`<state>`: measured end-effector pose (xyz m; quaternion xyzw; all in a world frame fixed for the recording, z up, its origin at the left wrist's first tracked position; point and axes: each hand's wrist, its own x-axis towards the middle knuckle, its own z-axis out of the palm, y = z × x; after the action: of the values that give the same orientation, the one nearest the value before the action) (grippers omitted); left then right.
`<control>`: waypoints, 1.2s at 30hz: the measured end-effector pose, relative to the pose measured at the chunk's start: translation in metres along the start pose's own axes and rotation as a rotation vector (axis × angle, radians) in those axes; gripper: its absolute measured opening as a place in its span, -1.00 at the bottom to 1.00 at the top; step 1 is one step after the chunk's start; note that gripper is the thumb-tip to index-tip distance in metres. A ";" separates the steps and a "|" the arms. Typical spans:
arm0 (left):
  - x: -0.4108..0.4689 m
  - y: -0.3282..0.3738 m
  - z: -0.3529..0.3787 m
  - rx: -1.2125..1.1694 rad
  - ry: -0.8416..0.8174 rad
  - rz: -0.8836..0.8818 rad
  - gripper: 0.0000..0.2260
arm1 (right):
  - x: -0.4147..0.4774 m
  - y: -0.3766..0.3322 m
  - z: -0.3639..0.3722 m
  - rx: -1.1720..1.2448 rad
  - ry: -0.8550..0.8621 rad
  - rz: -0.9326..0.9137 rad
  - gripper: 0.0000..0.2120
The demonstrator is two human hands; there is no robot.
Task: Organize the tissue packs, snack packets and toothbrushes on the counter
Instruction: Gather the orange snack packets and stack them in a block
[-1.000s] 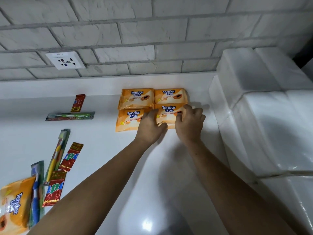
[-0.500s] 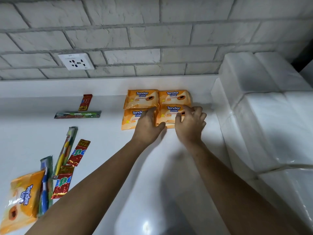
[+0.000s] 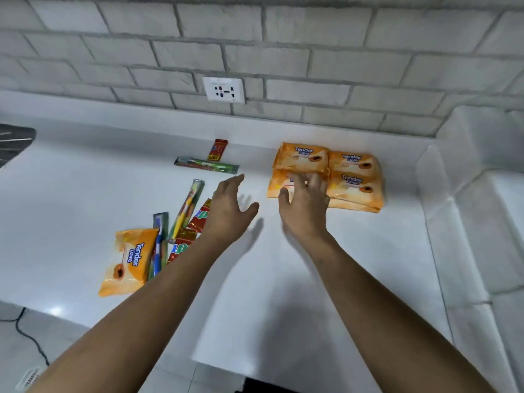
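Tissue packs [image 3: 351, 177] sit two-by-two at the back right of the counter [image 3: 326, 293], long sides running left-right, labels reading toward me. My left hand [image 3: 229, 211] hovers wide open nearby; my right hand [image 3: 304, 207], fingers spread, is over the front-left pack [image 3: 274, 189].

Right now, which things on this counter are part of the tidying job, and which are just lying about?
Job: grouped orange plastic tissue packs; loose orange tissue pack; green wrapped toothbrush; yellow wrapped toothbrush; blue wrapped toothbrush; red foil snack packets.
Lying about: white wall socket; black cable; white wrapped blocks.
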<state>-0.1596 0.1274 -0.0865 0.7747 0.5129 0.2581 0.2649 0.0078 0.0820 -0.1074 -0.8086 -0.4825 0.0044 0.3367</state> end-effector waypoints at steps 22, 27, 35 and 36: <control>-0.123 -0.172 -0.137 0.058 0.183 -0.629 -0.29 | -0.109 -0.203 0.107 0.052 -0.688 -0.391 -0.58; -0.131 -0.185 -0.139 -0.032 0.147 -0.697 -0.33 | -0.129 -0.214 0.124 0.061 -0.838 -0.327 -0.65; -0.121 -0.189 -0.147 -0.272 0.164 -0.814 -0.35 | -0.135 -0.213 0.121 0.205 -0.885 -0.178 -0.51; -0.119 -0.189 -0.147 -0.291 0.178 -0.823 -0.36 | -0.135 -0.211 0.119 0.237 -0.894 -0.149 -0.50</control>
<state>-0.4232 0.1013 -0.1224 0.4353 0.7577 0.2664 0.4068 -0.2679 0.1058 -0.1267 -0.6466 -0.6330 0.3833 0.1854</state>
